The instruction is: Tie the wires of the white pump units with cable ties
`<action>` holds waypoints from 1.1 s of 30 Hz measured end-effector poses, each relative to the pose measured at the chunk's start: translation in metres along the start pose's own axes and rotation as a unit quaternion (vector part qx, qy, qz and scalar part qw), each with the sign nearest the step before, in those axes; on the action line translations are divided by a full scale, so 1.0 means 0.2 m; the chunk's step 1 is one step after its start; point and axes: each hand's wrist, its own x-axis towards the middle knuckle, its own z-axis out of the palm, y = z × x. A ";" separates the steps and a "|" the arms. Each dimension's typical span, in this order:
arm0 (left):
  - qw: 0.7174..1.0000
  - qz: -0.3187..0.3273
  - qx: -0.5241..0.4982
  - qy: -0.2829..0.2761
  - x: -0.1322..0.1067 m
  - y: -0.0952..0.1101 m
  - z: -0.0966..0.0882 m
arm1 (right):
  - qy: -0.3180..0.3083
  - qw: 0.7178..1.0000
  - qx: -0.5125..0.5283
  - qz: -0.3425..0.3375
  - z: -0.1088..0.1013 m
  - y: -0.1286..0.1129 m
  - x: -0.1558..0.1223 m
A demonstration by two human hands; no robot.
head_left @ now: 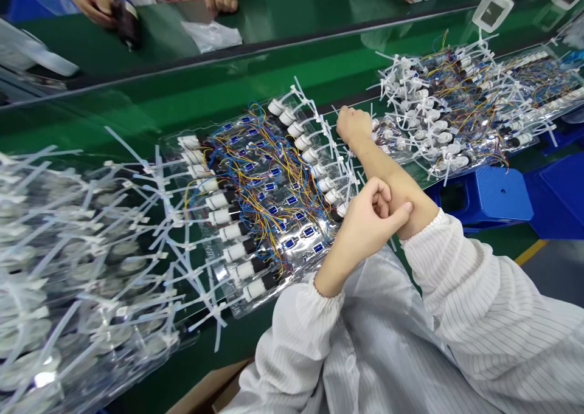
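Head view: your left hand (365,219) lies half-curled on your right forearm (396,183), holding nothing. Your right hand (354,128) curls down beside the bagged wired parts (274,201) on the green belt (114,116); any grip there can't be told.

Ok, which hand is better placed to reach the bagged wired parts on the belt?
Probably the right. The right hand is already at the edge of the clear bags of wired parts, while the left hand is curled on the right forearm, farther back from them.
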 end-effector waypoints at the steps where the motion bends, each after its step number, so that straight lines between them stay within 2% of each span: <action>1: 1.000 0.000 0.004 0.002 0.00 0.00 0.00 | 0.002 1.000 -0.001 0.000 0.00 0.00 0.00; 13: 1.000 -0.002 0.020 -0.010 0.01 0.03 0.00 | -0.002 1.000 -0.009 0.001 -0.04 -0.01 -0.03; 16: 0.999 -0.027 0.023 -0.018 -0.02 0.07 -0.01 | -0.004 1.000 -0.021 0.023 -0.05 -0.03 -0.03; 19: 0.998 -0.024 0.026 -0.043 -0.03 0.10 -0.04 | -0.006 0.999 -0.027 0.047 -0.07 -0.03 -0.03; 22: 0.997 -0.006 0.043 -0.056 -0.03 0.11 -0.07 | 0.010 0.999 -0.024 0.029 -0.06 -0.02 -0.01; 27: 0.997 -0.029 0.050 -0.041 -0.03 0.10 -0.09 | 0.002 0.996 -0.064 0.067 -0.02 -0.02 0.04; 30: 0.998 -0.021 0.042 -0.046 -0.03 0.09 -0.07 | -0.012 0.994 -0.063 0.089 -0.06 -0.04 0.01; 33: 0.999 0.000 0.029 -0.045 -0.03 0.06 -0.05 | -0.037 0.998 -0.029 0.051 -0.14 -0.06 -0.06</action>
